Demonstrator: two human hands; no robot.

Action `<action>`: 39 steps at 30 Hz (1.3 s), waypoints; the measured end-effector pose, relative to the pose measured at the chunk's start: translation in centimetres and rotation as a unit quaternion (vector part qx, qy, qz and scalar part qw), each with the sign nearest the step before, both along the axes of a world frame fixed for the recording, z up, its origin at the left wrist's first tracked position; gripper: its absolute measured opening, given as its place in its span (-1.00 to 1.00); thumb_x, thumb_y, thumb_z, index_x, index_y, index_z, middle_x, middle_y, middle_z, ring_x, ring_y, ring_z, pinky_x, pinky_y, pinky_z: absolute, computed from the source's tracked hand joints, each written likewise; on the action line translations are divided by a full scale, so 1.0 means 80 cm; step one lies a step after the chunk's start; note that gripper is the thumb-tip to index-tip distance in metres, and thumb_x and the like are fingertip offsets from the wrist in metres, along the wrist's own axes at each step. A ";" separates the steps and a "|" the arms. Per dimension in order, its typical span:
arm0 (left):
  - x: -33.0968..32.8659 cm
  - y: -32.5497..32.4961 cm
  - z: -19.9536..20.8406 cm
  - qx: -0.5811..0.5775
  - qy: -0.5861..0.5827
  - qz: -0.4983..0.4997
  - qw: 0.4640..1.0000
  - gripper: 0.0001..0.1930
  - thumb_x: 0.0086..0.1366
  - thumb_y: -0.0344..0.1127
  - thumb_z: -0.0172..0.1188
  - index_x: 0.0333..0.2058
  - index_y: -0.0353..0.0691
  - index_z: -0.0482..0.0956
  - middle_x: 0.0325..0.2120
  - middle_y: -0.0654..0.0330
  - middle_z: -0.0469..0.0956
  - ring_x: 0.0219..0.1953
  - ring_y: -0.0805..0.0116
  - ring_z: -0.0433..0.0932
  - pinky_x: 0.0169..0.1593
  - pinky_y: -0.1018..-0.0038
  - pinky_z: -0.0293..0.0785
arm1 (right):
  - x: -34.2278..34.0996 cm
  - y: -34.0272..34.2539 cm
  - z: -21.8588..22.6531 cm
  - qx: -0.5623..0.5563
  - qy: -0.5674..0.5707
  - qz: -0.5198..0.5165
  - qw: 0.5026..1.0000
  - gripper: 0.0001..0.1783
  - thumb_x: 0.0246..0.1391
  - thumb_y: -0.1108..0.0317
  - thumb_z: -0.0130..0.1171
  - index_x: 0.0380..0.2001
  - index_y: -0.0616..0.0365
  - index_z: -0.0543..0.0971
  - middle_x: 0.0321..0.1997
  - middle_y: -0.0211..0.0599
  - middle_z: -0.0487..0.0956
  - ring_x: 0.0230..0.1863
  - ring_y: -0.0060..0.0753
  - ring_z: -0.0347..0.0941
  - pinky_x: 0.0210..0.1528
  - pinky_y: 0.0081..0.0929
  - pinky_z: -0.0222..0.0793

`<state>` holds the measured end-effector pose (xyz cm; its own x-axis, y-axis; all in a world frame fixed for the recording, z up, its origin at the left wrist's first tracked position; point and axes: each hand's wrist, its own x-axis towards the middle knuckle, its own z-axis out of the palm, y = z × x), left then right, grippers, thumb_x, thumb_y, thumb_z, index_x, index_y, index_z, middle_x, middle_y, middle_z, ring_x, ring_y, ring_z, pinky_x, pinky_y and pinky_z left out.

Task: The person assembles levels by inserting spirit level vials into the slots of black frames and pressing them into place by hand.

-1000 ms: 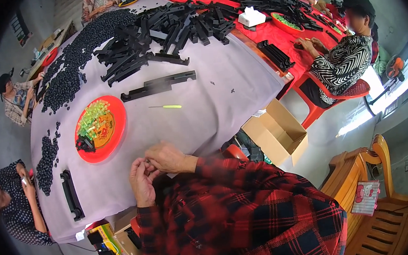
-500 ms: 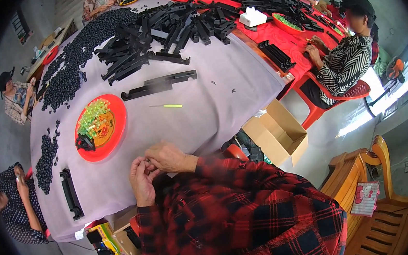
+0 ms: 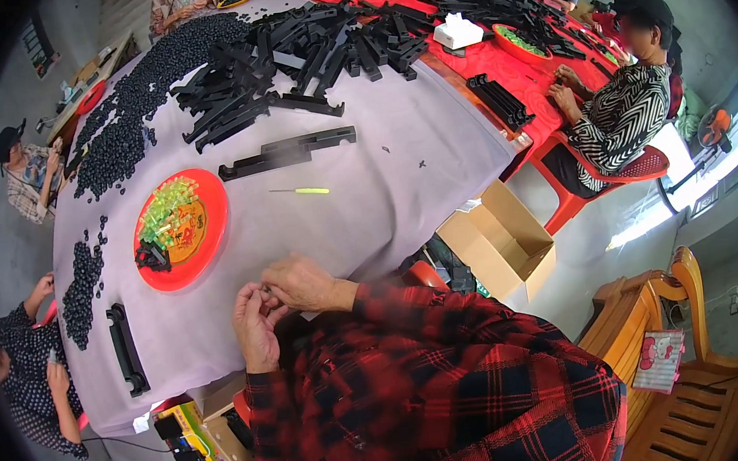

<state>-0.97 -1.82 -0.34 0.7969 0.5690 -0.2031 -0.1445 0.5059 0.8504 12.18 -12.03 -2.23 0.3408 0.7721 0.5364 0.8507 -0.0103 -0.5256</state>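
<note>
My left hand (image 3: 257,330) and my right hand (image 3: 305,285) meet over the table's near edge, fingertips pinched together. Between them is a small dark piece, mostly hidden by the fingers, so I cannot make out its kind. Just beyond, to the left, lies a red plate (image 3: 220,243) bearing light green clear pieces (image 3: 169,204) and small black parts (image 3: 154,257). A thin screwdriver (image 3: 311,191) with a yellow-green handle rests ahead of my hands. Farther off, long black plastic bars (image 3: 288,152) lie end to end, and another black bar (image 3: 127,350) is at the left.
Small round black parts (image 3: 120,147) spread over the left of the lilac cloth (image 3: 368,222); black bars (image 3: 309,47) heap at the back. A cardboard box (image 3: 503,241) stands right, a wooden bench (image 3: 693,378) beyond. Co-workers sit around, one in a patterned top (image 3: 631,115).
My hands stay almost in place, still pinched together. At lower left, the co-worker in the dotted top has lowered one hand and reached the other toward the table edge.
</note>
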 end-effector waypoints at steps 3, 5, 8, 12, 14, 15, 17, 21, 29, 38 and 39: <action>0.000 0.000 -0.001 0.000 0.000 -0.001 1.000 -0.87 0.51 -0.32 0.09 -0.05 -0.17 0.51 -0.36 0.33 0.52 -0.31 0.51 0.58 -0.26 0.43 0.72 | -0.001 0.000 0.002 0.003 0.000 0.002 1.000 -0.92 0.16 0.35 0.16 -0.29 0.07 0.54 -0.36 -0.24 0.57 -0.26 -0.04 0.54 -0.12 -0.14 0.39; 0.000 0.000 -0.003 0.000 -0.001 -0.001 1.000 -0.87 0.51 -0.32 0.09 -0.05 -0.17 0.51 -0.36 0.33 0.52 -0.31 0.51 0.58 -0.26 0.43 0.72 | 0.000 -0.001 0.004 0.016 0.004 0.004 1.000 -0.93 0.15 0.36 0.17 -0.30 0.07 0.55 -0.37 -0.23 0.57 -0.27 -0.02 0.54 -0.14 -0.11 0.40; 0.000 -0.001 -0.002 0.000 0.004 0.003 1.000 -0.88 0.51 -0.32 0.09 -0.06 -0.16 0.51 -0.36 0.33 0.53 -0.31 0.52 0.59 -0.27 0.44 0.72 | 0.000 -0.003 0.009 0.020 0.010 0.005 1.000 -0.92 0.13 0.39 0.18 -0.30 0.09 0.56 -0.35 -0.17 0.59 -0.26 0.02 0.55 -0.16 -0.14 0.42; -0.006 -0.002 0.018 0.015 -0.004 0.017 1.000 -0.87 0.49 -0.35 0.11 -0.06 -0.17 0.53 -0.36 0.34 0.51 -0.31 0.52 0.55 -0.18 0.46 0.64 | 0.005 -0.008 0.017 -0.002 0.206 0.021 0.978 -0.90 0.22 0.39 0.15 -0.25 0.13 0.61 -0.34 -0.33 0.63 -0.34 -0.24 0.57 -0.25 -0.34 0.42; -0.016 -0.001 0.049 0.038 -0.005 0.038 0.999 -0.87 0.48 -0.36 0.12 -0.06 -0.19 0.53 -0.36 0.34 0.50 -0.31 0.52 0.53 -0.14 0.47 0.59 | 0.020 -0.024 0.043 0.080 0.328 0.056 0.940 -0.91 0.25 0.42 0.17 -0.23 0.15 0.61 -0.33 -0.43 0.62 -0.35 -0.45 0.52 -0.28 -0.45 0.39; -0.024 -0.002 0.082 0.109 -0.027 0.072 0.991 -0.85 0.46 -0.40 0.13 -0.05 -0.21 0.53 -0.36 0.32 0.50 -0.31 0.52 0.51 -0.11 0.47 0.55 | 0.026 -0.038 0.073 0.160 0.447 0.085 0.876 -0.93 0.27 0.45 0.18 -0.22 0.16 0.61 -0.31 -0.54 0.61 -0.36 -0.65 0.46 -0.32 -0.57 0.36; -0.040 -0.009 0.147 0.239 -0.068 0.129 0.960 -0.81 0.41 -0.48 0.13 -0.02 -0.27 0.52 -0.35 0.27 0.50 -0.31 0.49 0.49 -0.09 0.48 0.49 | 0.037 -0.075 0.164 0.218 0.376 0.061 0.899 -0.96 0.26 0.50 0.23 -0.23 0.16 0.61 -0.28 -0.64 0.55 -0.30 -0.83 0.33 -0.29 -0.69 0.29; -0.072 -0.031 0.259 0.387 -0.235 0.166 0.876 -0.52 0.21 -0.57 -0.04 0.15 -0.43 0.34 -0.33 0.08 0.50 -0.37 0.25 0.47 -0.14 0.27 0.51 | 0.035 -0.159 0.310 0.439 0.200 0.126 0.867 -0.90 0.23 0.52 0.13 -0.20 0.25 0.55 -0.29 -0.39 0.56 -0.40 -0.65 0.44 -0.35 -0.65 0.38; -0.130 -0.010 0.310 0.603 -0.341 0.220 0.687 -0.20 0.19 0.11 0.43 0.17 -0.35 0.32 -0.29 0.29 0.33 -0.35 0.39 0.32 -0.20 0.38 0.27 | -0.014 -0.246 0.420 0.410 -0.134 0.185 0.883 -0.42 0.37 -0.13 0.07 0.31 -0.09 0.43 -0.40 -0.57 0.47 -0.51 -0.56 0.25 -0.31 -0.33 0.14; -0.157 -0.013 0.303 0.620 -0.317 0.244 0.675 -0.28 0.22 0.04 0.39 0.16 -0.34 0.35 -0.28 0.26 0.35 -0.35 0.36 0.34 -0.20 0.33 0.31 | 0.003 -0.379 0.417 0.413 -0.117 0.145 0.891 -0.49 0.31 0.02 0.10 0.22 0.00 0.46 -0.39 -0.53 0.49 -0.48 -0.56 0.30 -0.32 -0.39 0.18; -0.158 -0.012 0.301 0.620 -0.315 0.246 0.675 -0.29 0.22 0.03 0.39 0.16 -0.34 0.35 -0.27 0.25 0.35 -0.35 0.36 0.34 -0.20 0.33 0.32 | 0.025 -0.385 0.404 0.411 -0.116 0.139 0.894 -0.49 0.30 0.03 0.11 0.22 0.01 0.47 -0.39 -0.52 0.49 -0.48 -0.56 0.30 -0.32 -0.39 0.19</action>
<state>-13.62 -2.75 23.73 0.1549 0.2182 0.9635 -0.5673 -0.7788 0.2676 14.20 -42.83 30.10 0.0038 0.1223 0.9925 0.8474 0.5265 -0.0682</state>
